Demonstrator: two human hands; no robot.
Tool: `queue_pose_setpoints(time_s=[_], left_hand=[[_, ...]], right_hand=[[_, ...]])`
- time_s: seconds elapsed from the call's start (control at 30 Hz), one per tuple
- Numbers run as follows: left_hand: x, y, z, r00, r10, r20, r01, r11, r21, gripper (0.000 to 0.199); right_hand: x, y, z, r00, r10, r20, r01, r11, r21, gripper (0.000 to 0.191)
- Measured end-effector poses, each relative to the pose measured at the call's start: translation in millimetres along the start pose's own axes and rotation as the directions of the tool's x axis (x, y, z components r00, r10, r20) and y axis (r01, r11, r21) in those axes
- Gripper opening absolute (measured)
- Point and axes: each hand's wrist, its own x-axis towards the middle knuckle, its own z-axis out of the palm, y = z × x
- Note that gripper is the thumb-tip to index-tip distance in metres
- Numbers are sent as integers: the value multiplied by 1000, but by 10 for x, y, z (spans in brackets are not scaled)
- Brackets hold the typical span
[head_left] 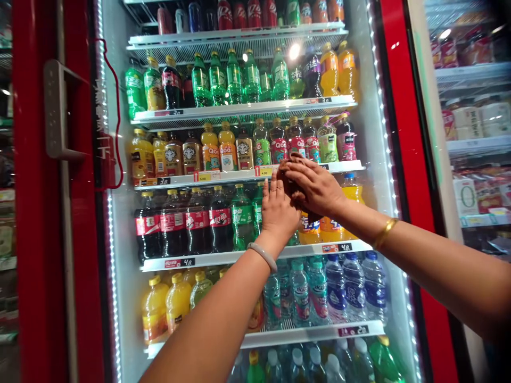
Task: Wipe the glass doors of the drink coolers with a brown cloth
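Observation:
My right hand (317, 186) presses a crumpled brown cloth (293, 183) against the glass front of a drinks fridge, its fingers bent over the cloth. Just left of it, my left hand (279, 210) lies with fingers stretched up and its thumb side touching or nearly touching the cloth. Behind the hands are a shelf edge (343, 167) with price labels, red-labelled Qoo bottles (278, 142) above and orange soda bottles (309, 229) below. The hands partly hide the bottles. A grey bangle (262, 256) circles my left wrist, a gold one (386, 233) my right.
A grey door handle (56, 109) juts out at the left on the red frame (32, 213). Cola bottles (195, 223), water bottles (353, 287) and yellow juice bottles (155, 311) fill lower shelves. Another stocked shelf unit (475, 143) stands at the right.

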Motion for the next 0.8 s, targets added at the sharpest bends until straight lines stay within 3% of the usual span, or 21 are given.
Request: queue_pose_setpoints(time_s=[0.1, 0.17, 0.23, 0.3, 0.37, 0.43, 0.5, 0.57, 0.63, 0.67, 0.73, 0.8], left_hand=[[-63, -285, -99, 991, 123, 49, -124, 992, 30, 70], [-24, -498, -175, 980, 184, 74, -186, 982, 31, 69], [84, -678, -247, 975, 207, 85, -209, 978, 22, 67], [207, -806, -306, 980, 190, 64, -192, 981, 26, 70], [281, -892, -343, 990, 136, 26, -137, 989, 48, 74], [278, -952, -356, 996, 92, 13, -93, 993, 68, 75], [220, -989, -350, 997, 70, 20, -71, 994, 78, 73], [156, -1002, -332, 998, 58, 16, -59, 995, 79, 70], [122, -995, -314, 999, 51, -3, -51, 996, 71, 70], [118, -988, -308, 999, 51, -12, -50, 997, 65, 71], [124, -977, -301, 998, 52, -20, -51, 997, 55, 71], [127, -977, -302, 999, 52, -15, -51, 997, 55, 70]], right_hand=[[-214, 111, -169, 976, -194, 99, 189, 980, 60, 60], [-193, 289, -231, 978, -186, 91, 183, 982, 42, 55], [1, 399, -172, 1000, 16, -19, -17, 999, -41, 48], [271, 346, -8, 954, 252, -162, -269, 959, -91, 42], [466, 139, 177, 926, 322, -197, -343, 936, -83, 41], [481, -118, 285, 968, 207, -142, -216, 975, -49, 40], [324, -285, 271, 999, 8, -43, -8, 1000, 6, 42], [118, -287, 169, 983, -169, 74, 163, 983, 84, 44], [20, -164, 66, 962, -225, 157, 203, 969, 140, 43], [43, -94, 46, 970, -183, 161, 163, 978, 131, 41], [231, -20, 98, 997, 14, 70, -18, 999, 49, 34], [523, -100, 256, 975, 209, -72, -211, 977, -16, 28]])
